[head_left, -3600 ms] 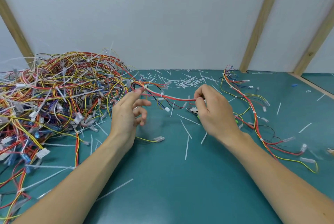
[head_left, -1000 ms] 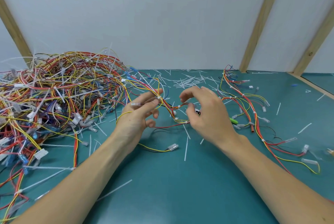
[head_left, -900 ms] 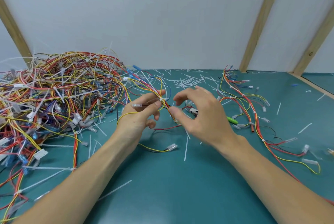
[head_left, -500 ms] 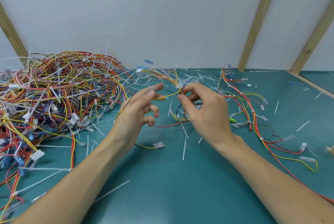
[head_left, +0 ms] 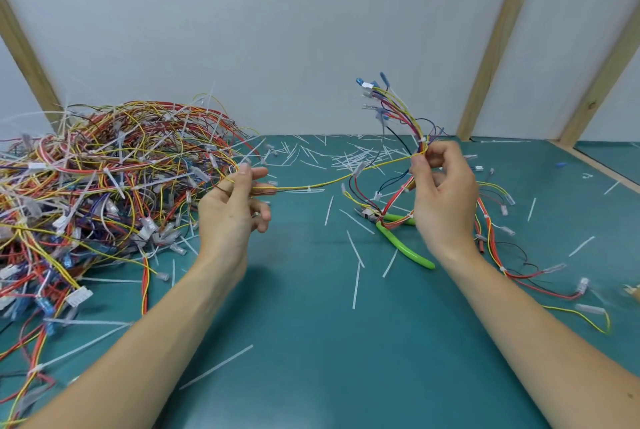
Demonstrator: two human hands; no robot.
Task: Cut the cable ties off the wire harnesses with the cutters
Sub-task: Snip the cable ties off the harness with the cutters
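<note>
Fingers (head_left: 420, 165) of the right hand (head_left: 445, 200) pinch a harness (head_left: 398, 116) at a white tie (head_left: 421, 141), the grip pressed together on the bundle just where its wires fan upward to blue and clear terminals against the wall (head_left: 277, 30). From that pinch a yellow wire (head_left: 332, 182) runs leftward, taut and slightly sagging, to the left hand (head_left: 232, 210), whose thumb and forefinger pinch its other end while the lower fingers curl loosely beneath. Both hands are raised above the tabletop (head_left: 311, 342), well apart from each other, with the wire stretched between them. A small white tie sits on the wire about midway, and another near the right hand.

Below the right hand, red, yellow and black strands of the harness hang down and trail over the cutters (head_left: 398, 238), which lie flat on the tabletop with green handles spread and the jaws pointing left; neither hand touches them. Further right, a loose harness (head_left: 502, 248) snakes along the tabletop toward the near right edge.

Left of the left hand rises a big pile (head_left: 104, 179) of tangled harnesses, red, yellow, blue and white, with many ties sticking out. Cut tie ends (head_left: 356, 286) lie scattered over the green surface, thickest near the wall. Wooden battens (head_left: 495, 40) lean across the wall
</note>
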